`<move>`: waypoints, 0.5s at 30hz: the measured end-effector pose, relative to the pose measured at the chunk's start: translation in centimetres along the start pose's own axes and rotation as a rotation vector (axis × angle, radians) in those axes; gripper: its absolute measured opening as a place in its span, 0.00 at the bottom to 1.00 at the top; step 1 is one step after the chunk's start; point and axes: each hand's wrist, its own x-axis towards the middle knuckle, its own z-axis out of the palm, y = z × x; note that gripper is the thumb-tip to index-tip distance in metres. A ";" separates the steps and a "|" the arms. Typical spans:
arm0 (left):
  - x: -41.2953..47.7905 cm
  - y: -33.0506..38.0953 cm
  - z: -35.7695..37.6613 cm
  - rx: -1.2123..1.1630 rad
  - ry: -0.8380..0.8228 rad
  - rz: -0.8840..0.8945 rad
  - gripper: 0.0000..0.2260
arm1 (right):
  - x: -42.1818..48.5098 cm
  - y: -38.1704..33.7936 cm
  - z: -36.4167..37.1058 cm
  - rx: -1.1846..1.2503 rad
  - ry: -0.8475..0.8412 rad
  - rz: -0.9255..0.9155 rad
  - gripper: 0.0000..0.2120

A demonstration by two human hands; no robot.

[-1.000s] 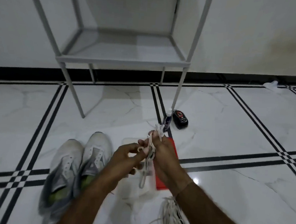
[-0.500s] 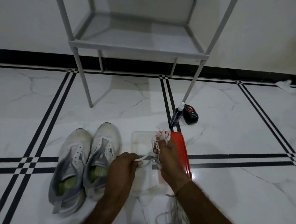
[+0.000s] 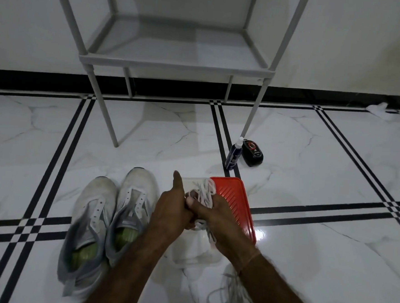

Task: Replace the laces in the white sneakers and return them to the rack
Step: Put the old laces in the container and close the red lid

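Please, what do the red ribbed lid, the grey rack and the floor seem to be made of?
Red ribbed lid: likely moulded plastic, glossy, with even pressed grooves. Grey rack: probably painted metal tubes, matte; plastic is possible. Floor: polished marble-look tile, white with grey veins and black stripes, mirroring a light.

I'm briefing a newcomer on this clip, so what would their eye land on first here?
At centre, the left hand and right hand grip a bundle of white laces above a red lid. Just left of them, the white sneakers sit unlaced, side by side, in front of the grey rack by the wall.
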 end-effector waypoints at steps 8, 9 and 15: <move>-0.6 -4.5 -0.2 0.002 0.125 0.060 0.28 | 1.5 1.2 -1.5 -0.116 0.236 0.077 0.15; -0.8 -5.5 0.2 0.075 0.204 0.069 0.27 | 1.8 1.6 -1.6 -0.155 0.242 0.112 0.14; -1.2 -8.1 2.4 -0.023 0.209 -0.137 0.09 | 3.0 3.7 -1.1 -0.534 0.156 0.285 0.23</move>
